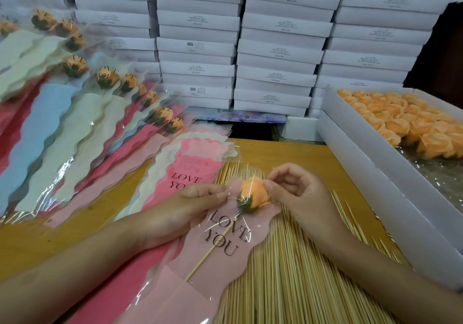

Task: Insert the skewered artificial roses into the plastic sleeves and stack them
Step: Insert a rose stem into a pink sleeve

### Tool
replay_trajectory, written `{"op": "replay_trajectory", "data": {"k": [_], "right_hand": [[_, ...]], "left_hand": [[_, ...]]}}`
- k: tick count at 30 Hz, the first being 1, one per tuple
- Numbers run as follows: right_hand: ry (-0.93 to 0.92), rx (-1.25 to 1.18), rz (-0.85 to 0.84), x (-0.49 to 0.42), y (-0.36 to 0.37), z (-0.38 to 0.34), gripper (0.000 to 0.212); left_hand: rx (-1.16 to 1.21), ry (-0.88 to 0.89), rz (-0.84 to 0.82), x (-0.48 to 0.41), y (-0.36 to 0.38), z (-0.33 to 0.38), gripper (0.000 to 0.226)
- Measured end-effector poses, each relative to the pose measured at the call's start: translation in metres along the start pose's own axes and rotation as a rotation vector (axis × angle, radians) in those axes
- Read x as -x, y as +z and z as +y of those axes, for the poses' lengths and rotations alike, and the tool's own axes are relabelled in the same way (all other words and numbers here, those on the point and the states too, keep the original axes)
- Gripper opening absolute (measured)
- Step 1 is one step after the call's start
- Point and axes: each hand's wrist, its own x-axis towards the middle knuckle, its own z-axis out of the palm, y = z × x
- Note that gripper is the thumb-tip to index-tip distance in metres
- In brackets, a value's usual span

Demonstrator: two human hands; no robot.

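An orange artificial rose [254, 194] on a wooden skewer [213, 248] lies inside a light pink plastic sleeve [200, 281] printed "LOVE YOU". My left hand [185, 211] pinches the sleeve's clear upper edge just left of the rose. My right hand [298, 193] pinches the clear film at the rose's right side. Finished sleeved roses [105, 78] lie fanned in a stack at the left. Flat sleeves without roses [190, 163] lie in a pile beyond my left hand.
Loose bamboo skewers [288, 273] cover the wooden table [288, 153] under the sleeve. A white tray [363, 173] of orange rose heads [400, 120] stands at the right. White boxes [275, 48] are stacked high along the back.
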Motion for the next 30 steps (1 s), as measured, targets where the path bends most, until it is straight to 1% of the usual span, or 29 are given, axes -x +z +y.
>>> {"op": "replay_trajectory", "data": {"k": [7, 9, 11, 13, 14, 17, 19, 22, 24, 25, 28, 30], "right_hand": [[0.024, -0.083, -0.061, 0.002, 0.003, -0.004, 0.002], [0.025, -0.099, -0.084, 0.002, 0.003, -0.006, 0.004], [0.029, -0.099, -0.111, 0.003, 0.004, -0.007, 0.005], [0.037, -0.087, -0.141, 0.004, 0.004, -0.008, 0.006], [0.044, -0.09, -0.157, 0.005, 0.004, -0.009, 0.007], [0.059, -0.127, -0.2, 0.005, 0.004, -0.011, 0.01], [0.058, -0.14, -0.199, 0.005, 0.005, -0.011, 0.012], [0.063, -0.111, -0.176, 0.005, 0.005, -0.01, 0.028], [0.071, -0.072, -0.184, 0.004, 0.005, -0.009, 0.037], [0.068, -0.06, -0.199, 0.004, 0.005, -0.007, 0.037], [0.064, -0.047, -0.241, 0.004, 0.003, -0.005, 0.028], [0.069, -0.047, -0.262, 0.004, 0.002, -0.004, 0.03]], "left_hand": [[0.107, -0.014, -0.035, 0.0, -0.004, -0.003, 0.041], [0.076, 0.003, -0.03, 0.001, -0.004, -0.002, 0.034], [0.029, 0.022, -0.011, 0.002, -0.004, -0.001, 0.037], [-0.019, 0.029, 0.007, 0.001, -0.005, -0.002, 0.049], [-0.03, 0.028, 0.015, 0.0, -0.005, -0.003, 0.05], [-0.006, 0.019, 0.02, 0.001, -0.004, -0.001, 0.04], [-0.014, 0.021, 0.005, 0.002, -0.003, 0.001, 0.044], [-0.026, 0.023, -0.009, 0.003, -0.002, 0.001, 0.048], [-0.008, 0.029, -0.006, 0.003, 0.0, 0.002, 0.04], [-0.003, 0.027, 0.004, 0.002, 0.001, 0.003, 0.036], [-0.018, 0.021, 0.054, 0.002, 0.001, 0.002, 0.044], [-0.016, 0.023, 0.043, 0.003, 0.002, 0.002, 0.043]]}}
